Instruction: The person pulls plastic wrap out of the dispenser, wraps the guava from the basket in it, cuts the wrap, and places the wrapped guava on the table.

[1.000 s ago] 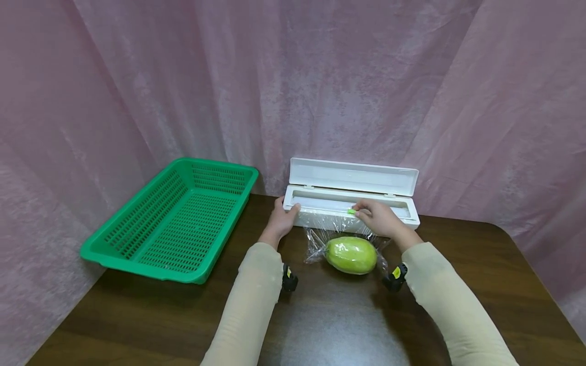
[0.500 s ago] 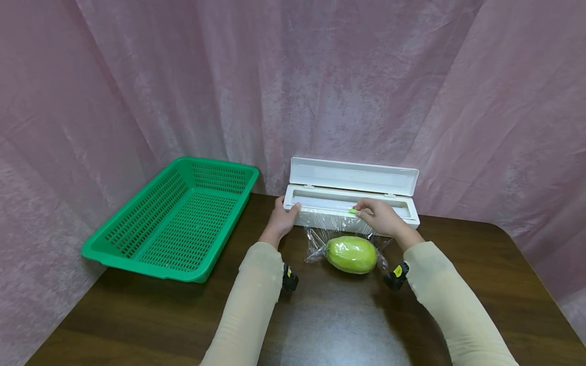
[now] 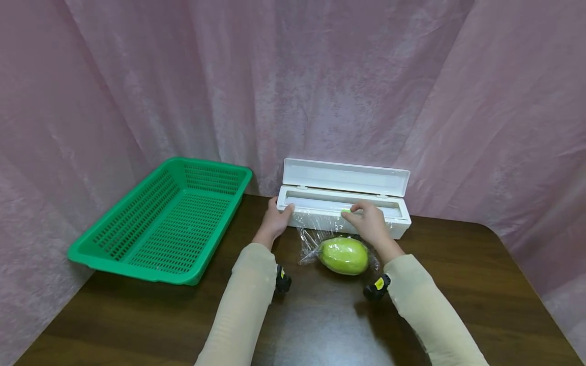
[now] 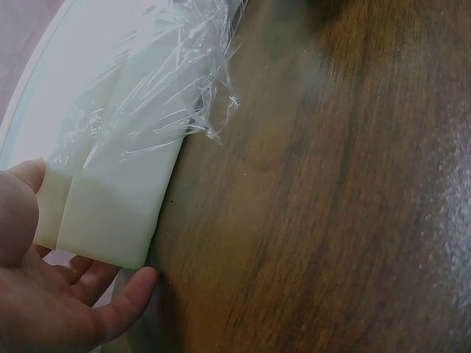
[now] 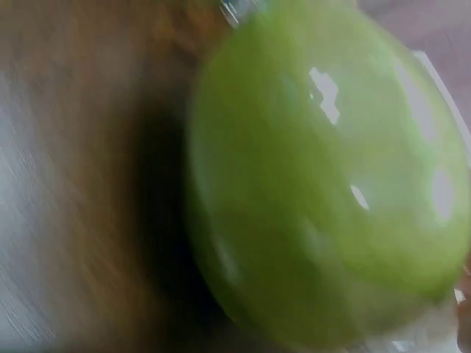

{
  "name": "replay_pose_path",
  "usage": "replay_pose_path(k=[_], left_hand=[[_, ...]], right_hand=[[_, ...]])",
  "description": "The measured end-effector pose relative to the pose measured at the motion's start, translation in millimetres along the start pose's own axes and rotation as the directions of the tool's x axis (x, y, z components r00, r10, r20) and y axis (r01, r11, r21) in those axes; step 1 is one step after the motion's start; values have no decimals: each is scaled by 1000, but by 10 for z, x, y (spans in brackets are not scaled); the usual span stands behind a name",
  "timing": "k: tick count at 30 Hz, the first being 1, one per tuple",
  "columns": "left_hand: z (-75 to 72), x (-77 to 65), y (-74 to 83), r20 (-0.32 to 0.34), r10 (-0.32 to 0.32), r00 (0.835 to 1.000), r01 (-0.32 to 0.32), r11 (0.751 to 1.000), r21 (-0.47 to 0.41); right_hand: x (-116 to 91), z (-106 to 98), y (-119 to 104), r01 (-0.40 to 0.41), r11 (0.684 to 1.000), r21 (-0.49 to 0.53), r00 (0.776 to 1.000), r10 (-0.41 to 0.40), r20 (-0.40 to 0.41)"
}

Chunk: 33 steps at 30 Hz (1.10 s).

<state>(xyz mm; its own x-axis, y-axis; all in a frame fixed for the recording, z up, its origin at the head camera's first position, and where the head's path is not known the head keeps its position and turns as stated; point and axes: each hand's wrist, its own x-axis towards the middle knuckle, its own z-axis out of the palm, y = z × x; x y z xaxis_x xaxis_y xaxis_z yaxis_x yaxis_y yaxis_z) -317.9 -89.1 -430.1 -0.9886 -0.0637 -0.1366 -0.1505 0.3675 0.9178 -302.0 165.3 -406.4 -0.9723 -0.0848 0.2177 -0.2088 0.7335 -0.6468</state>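
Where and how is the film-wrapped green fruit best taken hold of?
Probably around the green fruit's middle, from above, spanning its near and far sides: it lies lengthwise left to right, so that span looks narrower, and loose film sticks out at its left end.

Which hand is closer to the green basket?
Left. The left hand holds the left end of the cling film dispenser, right of the green plastic basket. The right hand is farther right, pinching the green slider.
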Motion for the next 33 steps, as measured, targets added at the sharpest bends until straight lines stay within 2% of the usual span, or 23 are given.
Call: replay_pose_path(k=[3,6,12,22,27,33], left_hand=[[12,7,-6,-4,4,1000,-4,1000,5],[14,5,-9,0,6,1000,-6,1000,2],[9,-2,-9,12,-3,1000,3,1000,-11],[-1,-5,3,2,-2,1000,2,1000,-23],[-8,-17,6,15,-19,1000,19,1000,-19],[-7,-18,5,17,-8,1000,8,1000,-6]], right_hand=[[-37,71,-55,-66,998,18,995,67,-79],[-66,134,-99,-94,995,37,984,99,-150],[-80,196,-109,-78,996,33,971,83,-223],[-80,211,-103,-75,996,36,968,82,-238],[-88,207,-118,-70,997,33,971,76,-227],[-95,194,-125,-76,997,27,975,80,-208]])
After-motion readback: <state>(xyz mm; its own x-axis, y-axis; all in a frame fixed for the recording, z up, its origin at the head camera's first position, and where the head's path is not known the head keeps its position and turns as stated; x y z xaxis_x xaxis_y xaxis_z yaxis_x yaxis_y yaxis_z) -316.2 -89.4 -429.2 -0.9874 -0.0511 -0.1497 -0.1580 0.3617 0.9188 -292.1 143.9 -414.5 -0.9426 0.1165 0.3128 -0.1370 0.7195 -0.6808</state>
